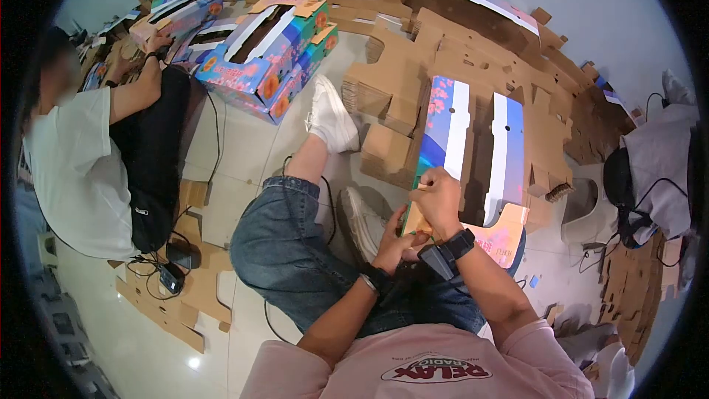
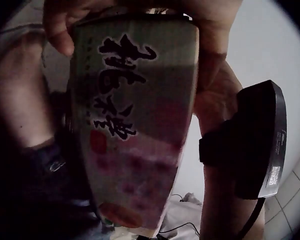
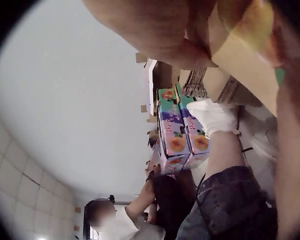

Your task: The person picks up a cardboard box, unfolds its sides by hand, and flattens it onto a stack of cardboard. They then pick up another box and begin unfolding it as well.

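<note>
A printed carton [image 1: 437, 122] in blue, purple and pink rests over the person's lap, its long top slot framed by white-edged flaps. The left hand [image 1: 393, 244] grips the carton's near left corner. Just above it, the right hand [image 1: 439, 203] has its fingers curled at the carton's left edge, pinching the cardboard there. In the left wrist view, the carton's end panel [image 2: 162, 115] shows dark brush lettering and pink print. The right wrist view has a brown flap [image 3: 242, 60] close beside the right hand. The right fingertips are partly hidden.
Stacks of flat brown cardboard [image 1: 473, 52] lie beyond the carton. Finished-looking printed cartons [image 1: 255, 66] stand at the upper left. Another person [image 1: 81, 155] sits at the left, handling a carton. Cables and a black adapter [image 1: 172, 278] lie on cardboard at the lower left.
</note>
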A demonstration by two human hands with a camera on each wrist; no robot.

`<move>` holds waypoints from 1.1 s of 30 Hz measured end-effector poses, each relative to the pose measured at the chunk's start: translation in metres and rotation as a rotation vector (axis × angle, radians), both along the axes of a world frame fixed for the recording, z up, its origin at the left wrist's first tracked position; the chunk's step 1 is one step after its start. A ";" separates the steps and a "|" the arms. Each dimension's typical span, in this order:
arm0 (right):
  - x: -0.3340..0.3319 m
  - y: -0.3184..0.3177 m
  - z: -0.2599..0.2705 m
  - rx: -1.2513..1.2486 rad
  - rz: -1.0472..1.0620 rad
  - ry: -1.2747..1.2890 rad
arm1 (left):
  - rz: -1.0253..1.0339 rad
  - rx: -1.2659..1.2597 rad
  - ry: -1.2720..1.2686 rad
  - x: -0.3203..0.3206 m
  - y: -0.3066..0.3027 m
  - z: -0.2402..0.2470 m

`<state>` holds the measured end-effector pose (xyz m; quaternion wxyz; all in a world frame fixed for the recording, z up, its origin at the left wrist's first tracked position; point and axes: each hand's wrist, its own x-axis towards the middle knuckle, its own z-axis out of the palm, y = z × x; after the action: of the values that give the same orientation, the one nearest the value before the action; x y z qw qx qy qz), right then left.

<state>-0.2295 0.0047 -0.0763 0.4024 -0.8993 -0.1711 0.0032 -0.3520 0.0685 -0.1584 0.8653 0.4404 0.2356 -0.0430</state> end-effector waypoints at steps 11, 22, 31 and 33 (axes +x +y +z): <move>-0.020 -0.033 0.005 0.393 0.085 0.276 | -0.003 -0.069 -0.184 -0.004 0.005 -0.003; 0.054 -0.211 0.033 0.449 -0.286 0.078 | 0.029 -0.223 -0.147 -0.006 0.004 0.017; 0.065 -0.207 0.016 0.757 -0.167 1.012 | -0.021 -0.046 -0.118 -0.010 0.009 0.003; 0.067 -0.206 0.011 0.803 -0.165 1.036 | -0.035 0.029 -0.105 -0.011 0.009 -0.008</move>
<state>-0.1622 -0.2013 -0.0648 0.7356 -0.5718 0.1261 0.3406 -0.3627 0.0770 -0.1664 0.8691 0.4585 0.1829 -0.0314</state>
